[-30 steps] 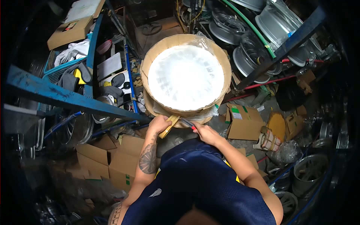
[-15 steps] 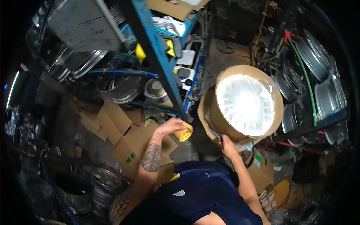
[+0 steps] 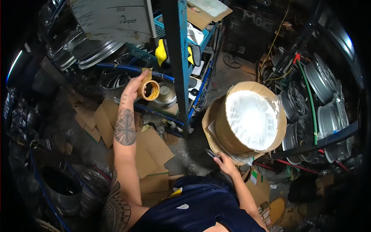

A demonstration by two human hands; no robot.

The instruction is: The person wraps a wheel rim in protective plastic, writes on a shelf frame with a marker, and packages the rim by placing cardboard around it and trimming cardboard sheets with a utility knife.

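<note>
Tape roll (image 3: 155,92) is being gripped in the left hand (image 3: 135,84), near the blue rail (image 3: 164,76), left of the upright post (image 3: 176,58); a tape end (image 3: 149,75) is being held up at its fingers. Slim dark tool (image 3: 211,154), exact type unclear, is being grasped in the right hand (image 3: 225,162), near the cardboard wrap (image 3: 228,129). A white-covered round item (image 3: 252,120) is being encircled by that wrap.

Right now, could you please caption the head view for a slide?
Left hand holds a tape roll; right hand, a dark tool near a cardboard-wrapped bundle.
</note>
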